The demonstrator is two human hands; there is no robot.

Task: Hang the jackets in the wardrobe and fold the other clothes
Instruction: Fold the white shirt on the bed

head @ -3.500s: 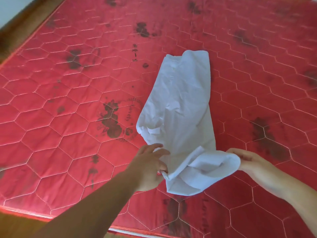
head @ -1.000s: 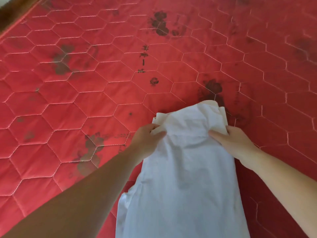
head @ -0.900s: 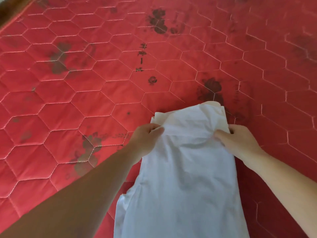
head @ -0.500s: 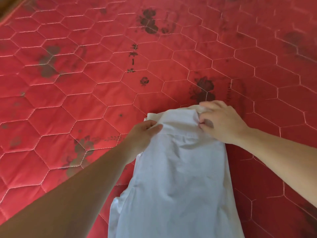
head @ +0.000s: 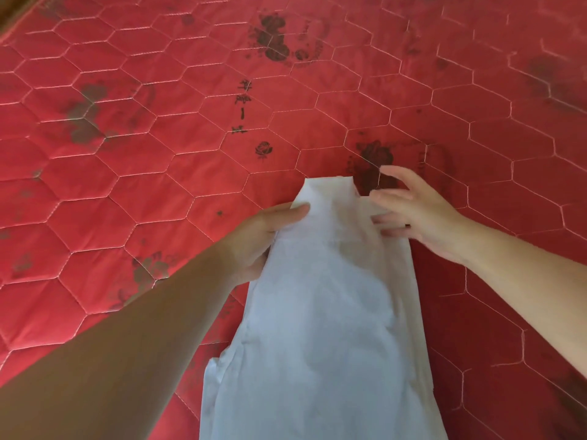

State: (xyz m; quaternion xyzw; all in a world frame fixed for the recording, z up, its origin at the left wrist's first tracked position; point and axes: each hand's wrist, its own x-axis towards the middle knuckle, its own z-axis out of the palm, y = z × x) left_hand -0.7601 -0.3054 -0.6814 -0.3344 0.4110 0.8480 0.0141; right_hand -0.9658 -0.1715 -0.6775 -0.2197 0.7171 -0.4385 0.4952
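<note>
A white garment [head: 324, 328] lies lengthwise on the red quilted mattress [head: 158, 173], folded into a long narrow strip that runs off the bottom of the view. My left hand [head: 263, 236] grips its upper left edge, thumb on top of the cloth. My right hand [head: 416, 214] hovers at the upper right corner with fingers spread and loosely bent, fingertips touching the cloth but holding nothing.
The mattress has white hexagon stitching and dark rose prints [head: 374, 157]. A strip of wooden frame [head: 6, 14] shows at the top left corner. Red mattress surface extends left, right and beyond the garment.
My right hand has let go of the garment's top right corner and opened, fingers spread. My left hand keeps its grip on the left edge. The top edge lies flatter.
</note>
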